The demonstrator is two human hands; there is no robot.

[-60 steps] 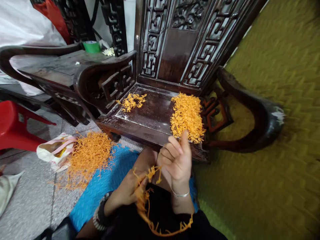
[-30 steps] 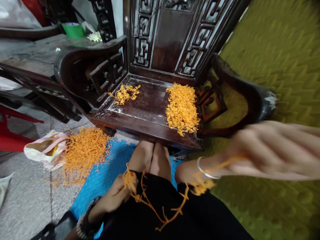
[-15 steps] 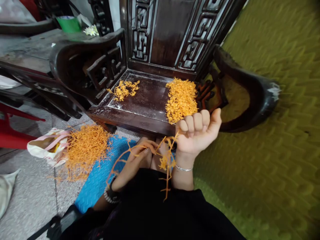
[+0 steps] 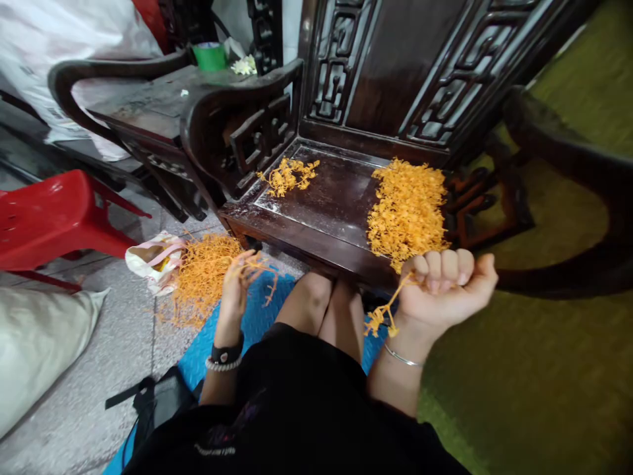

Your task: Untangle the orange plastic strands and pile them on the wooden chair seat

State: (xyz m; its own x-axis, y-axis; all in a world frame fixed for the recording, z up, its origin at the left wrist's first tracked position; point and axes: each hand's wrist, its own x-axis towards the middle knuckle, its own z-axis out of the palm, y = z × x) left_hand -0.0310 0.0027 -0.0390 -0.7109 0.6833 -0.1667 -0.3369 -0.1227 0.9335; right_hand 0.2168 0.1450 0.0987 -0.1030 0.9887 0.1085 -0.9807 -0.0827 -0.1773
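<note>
My right hand (image 4: 442, 287), curled into a fist with the palm turned up, grips an orange plant sprig (image 4: 382, 318) whose clustered tips hang out on the left. It is just in front of a thick pile of orange sprigs (image 4: 408, 208) on the dark wooden chair seat (image 4: 336, 191). My left hand (image 4: 234, 285) is raised beside a heap of bare orange stems (image 4: 205, 274) on the floor. A thin branched stem (image 4: 270, 274) sticks out from its fingertips to the right. A smaller bunch of orange sprigs (image 4: 289, 177) rests at the seat's left side.
A blue mat (image 4: 198, 353) lies under my legs. Left of the stem heap are a white bag (image 4: 161, 280), a red stool (image 4: 49, 211) and a pale sack (image 4: 44, 336). Carved armrests (image 4: 237, 99) flank the seat. A green tape roll (image 4: 209, 57) sits on a side table.
My left hand has moved away from my right, leftward toward the stem heap, carrying a stem. A shorter sprig now shows at my right fist. The view has shifted left.
</note>
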